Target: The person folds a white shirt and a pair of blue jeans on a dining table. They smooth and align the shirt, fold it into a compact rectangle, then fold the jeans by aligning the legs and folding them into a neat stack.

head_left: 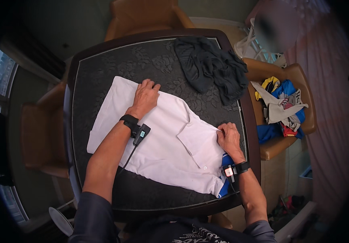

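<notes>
A white polo shirt [158, 129] with a blue collar [225, 184] lies across the dark table, its hem to the left and its collar to the right. One short sleeve [192, 133] lies folded over the body of the shirt. My left hand [145, 97] is on the shirt's far edge, fingers bent and closed on the cloth. At the right end, by the shoulder and just beyond the collar, my right hand [229, 138] pinches the fabric. Both wrists wear black straps with small devices.
A crumpled dark grey garment [215, 67] covers the table's far right corner. On the brown chair [304, 81] at the right lies a pile of colourful clothes [281, 105]. More brown chairs stand at the far side [146, 16] and left [45, 129]. Dark wood edges the table [75, 69].
</notes>
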A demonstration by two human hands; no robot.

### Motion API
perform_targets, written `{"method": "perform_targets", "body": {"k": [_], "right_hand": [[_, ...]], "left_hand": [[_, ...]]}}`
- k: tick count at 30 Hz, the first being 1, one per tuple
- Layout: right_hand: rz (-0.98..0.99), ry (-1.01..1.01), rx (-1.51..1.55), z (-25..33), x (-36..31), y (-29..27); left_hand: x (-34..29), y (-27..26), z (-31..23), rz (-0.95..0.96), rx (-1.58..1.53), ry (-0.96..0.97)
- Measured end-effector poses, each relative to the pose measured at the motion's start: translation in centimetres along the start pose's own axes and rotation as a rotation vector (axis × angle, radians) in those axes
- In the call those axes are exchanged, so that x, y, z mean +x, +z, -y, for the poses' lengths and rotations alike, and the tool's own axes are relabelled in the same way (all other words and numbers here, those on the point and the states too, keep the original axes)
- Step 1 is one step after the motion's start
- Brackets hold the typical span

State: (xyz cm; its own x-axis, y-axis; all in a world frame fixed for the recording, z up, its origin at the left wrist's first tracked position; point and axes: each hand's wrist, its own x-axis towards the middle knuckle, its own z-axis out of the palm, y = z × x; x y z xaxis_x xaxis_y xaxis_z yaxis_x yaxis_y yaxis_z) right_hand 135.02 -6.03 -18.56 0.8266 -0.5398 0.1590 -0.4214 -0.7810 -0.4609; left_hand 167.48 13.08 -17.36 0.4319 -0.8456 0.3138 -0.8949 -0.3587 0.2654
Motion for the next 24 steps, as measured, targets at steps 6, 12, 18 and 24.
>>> {"method": "perform_targets", "body": {"k": [6, 12, 18, 24], "right_hand": [[-0.021, 0.028, 0.049, -0.4, 0.0, -0.4], [-0.067, -0.009, 0.083, -0.5, 0.7, -1.2], [-0.148, 0.048, -0.011, -1.3, 0.9, -0.5], [-0.076, 0.005, -0.003, 0.5, 0.5, -1.1]], "left_hand": [[-1.2, 1.7, -8.4, 0.198, -0.408, 0.009], [-1.4, 5.5, -11.5, 0.217, -0.527, -0.259], [0.5, 7.3, -12.0, 0.017, -0.398, -0.182], [0.1, 6.8, -11.1, 0.066, -0.420, -0.194]]}}
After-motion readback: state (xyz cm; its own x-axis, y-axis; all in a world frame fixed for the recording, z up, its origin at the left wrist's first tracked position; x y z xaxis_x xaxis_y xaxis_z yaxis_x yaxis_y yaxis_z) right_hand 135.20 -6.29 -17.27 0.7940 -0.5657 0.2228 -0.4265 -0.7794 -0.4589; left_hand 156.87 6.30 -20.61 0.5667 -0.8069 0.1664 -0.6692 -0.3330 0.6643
